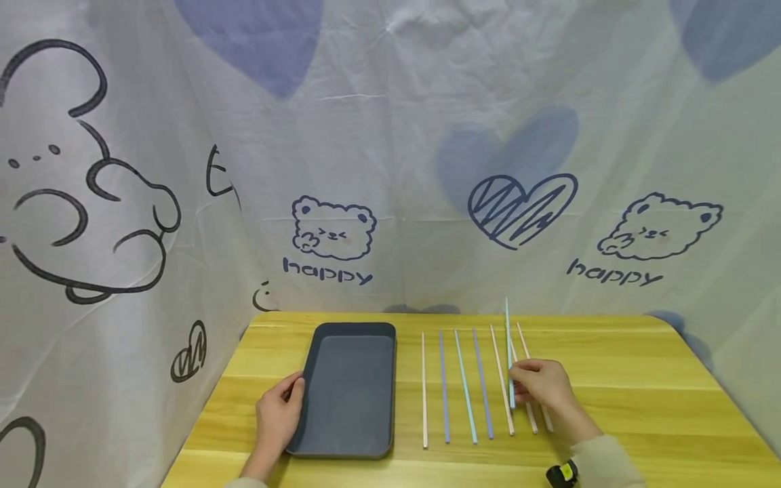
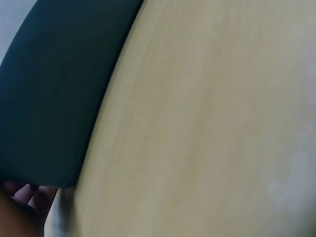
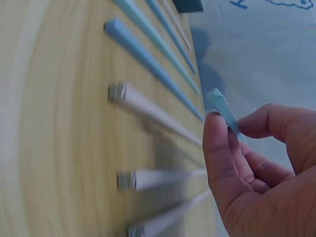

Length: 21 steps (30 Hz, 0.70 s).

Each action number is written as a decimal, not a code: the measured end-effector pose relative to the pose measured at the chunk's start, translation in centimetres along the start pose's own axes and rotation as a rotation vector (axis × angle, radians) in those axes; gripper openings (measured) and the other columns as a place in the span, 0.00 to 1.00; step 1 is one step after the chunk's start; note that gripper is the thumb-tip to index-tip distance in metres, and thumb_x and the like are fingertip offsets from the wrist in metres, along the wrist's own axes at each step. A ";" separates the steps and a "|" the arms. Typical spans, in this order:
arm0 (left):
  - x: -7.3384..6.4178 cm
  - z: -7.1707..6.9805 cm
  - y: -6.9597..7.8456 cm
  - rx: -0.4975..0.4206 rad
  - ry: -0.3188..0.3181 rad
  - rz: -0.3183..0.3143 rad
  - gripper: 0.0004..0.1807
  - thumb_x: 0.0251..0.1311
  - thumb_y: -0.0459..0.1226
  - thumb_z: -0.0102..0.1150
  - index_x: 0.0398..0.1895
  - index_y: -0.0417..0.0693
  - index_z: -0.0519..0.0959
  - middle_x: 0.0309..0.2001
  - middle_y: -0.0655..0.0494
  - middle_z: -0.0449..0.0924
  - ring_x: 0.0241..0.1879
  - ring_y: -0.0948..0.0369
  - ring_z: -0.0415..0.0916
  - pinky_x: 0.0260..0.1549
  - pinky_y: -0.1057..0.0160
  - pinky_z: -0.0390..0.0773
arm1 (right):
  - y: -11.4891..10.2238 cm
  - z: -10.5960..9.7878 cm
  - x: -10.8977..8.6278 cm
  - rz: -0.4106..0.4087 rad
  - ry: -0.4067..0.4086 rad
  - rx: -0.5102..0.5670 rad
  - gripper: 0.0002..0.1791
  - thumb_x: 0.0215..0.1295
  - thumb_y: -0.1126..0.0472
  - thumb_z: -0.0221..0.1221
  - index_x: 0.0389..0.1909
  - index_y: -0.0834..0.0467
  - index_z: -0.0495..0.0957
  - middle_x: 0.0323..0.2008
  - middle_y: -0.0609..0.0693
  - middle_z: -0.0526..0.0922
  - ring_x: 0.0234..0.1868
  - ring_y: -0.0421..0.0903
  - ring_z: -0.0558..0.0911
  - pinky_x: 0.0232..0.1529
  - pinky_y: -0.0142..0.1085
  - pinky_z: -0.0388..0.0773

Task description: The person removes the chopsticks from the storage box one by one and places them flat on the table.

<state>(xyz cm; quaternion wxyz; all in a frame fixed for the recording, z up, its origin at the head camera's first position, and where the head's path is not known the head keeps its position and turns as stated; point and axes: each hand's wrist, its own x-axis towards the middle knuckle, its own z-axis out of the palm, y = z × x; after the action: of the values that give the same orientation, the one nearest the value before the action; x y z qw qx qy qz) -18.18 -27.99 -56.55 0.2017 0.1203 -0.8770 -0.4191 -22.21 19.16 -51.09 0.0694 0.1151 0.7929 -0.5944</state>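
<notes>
My right hand (image 1: 543, 386) pinches a light turquoise chopstick (image 1: 509, 346) near its thick end, between thumb and fingers. In the right wrist view its square, ridged end (image 3: 224, 109) sticks out past the fingertips, raised off the table. Under and beside that hand lie pale pink chopsticks (image 1: 502, 379). My left hand (image 1: 277, 413) holds the left side of a dark grey rectangular tray (image 1: 349, 393), with the thumb at the rim. The left wrist view shows only curled fingers (image 2: 37, 200) at the tray's edge.
Between tray and right hand, a row of chopsticks lies lengthwise: a pale pink one (image 1: 424, 393), two blue-violet ones (image 1: 444, 390) and a turquoise one (image 1: 466, 390). The wooden table (image 1: 659, 407) meets a printed cloth (image 1: 415, 257) at its back. A black-and-yellow object (image 1: 561, 473) sits at the right wrist.
</notes>
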 end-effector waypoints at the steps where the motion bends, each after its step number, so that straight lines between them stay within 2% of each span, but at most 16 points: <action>1: 0.0 0.0 0.0 0.001 -0.002 -0.003 0.16 0.76 0.40 0.60 0.59 0.43 0.87 0.52 0.41 0.90 0.49 0.48 0.89 0.43 0.64 0.85 | 0.1 -0.4 0.0 0.002 0.001 -0.009 0.26 0.68 0.65 0.61 0.61 0.78 0.76 0.30 0.55 0.86 0.28 0.43 0.85 0.31 0.36 0.87; 13: 0.2 0.2 -0.1 -0.001 0.015 0.015 0.16 0.76 0.40 0.60 0.58 0.43 0.87 0.52 0.41 0.90 0.49 0.48 0.89 0.45 0.61 0.85 | 1.9 -4.9 0.4 0.021 0.015 -0.108 0.28 0.71 0.61 0.60 0.62 0.80 0.74 0.31 0.54 0.88 0.28 0.42 0.86 0.31 0.35 0.87; 21: 0.1 0.2 -0.2 0.002 0.031 0.011 0.15 0.75 0.39 0.61 0.57 0.43 0.88 0.50 0.42 0.91 0.47 0.48 0.89 0.43 0.63 0.85 | 3.2 -6.5 0.8 0.053 0.010 -0.139 0.27 0.68 0.63 0.61 0.59 0.82 0.75 0.29 0.53 0.87 0.29 0.41 0.85 0.31 0.36 0.87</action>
<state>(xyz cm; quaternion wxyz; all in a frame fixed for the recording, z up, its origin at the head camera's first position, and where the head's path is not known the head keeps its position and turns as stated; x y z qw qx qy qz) -18.32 -28.00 -56.80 0.2175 0.1222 -0.8748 -0.4152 -21.92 26.32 -52.43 0.0889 0.1337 0.8292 -0.5353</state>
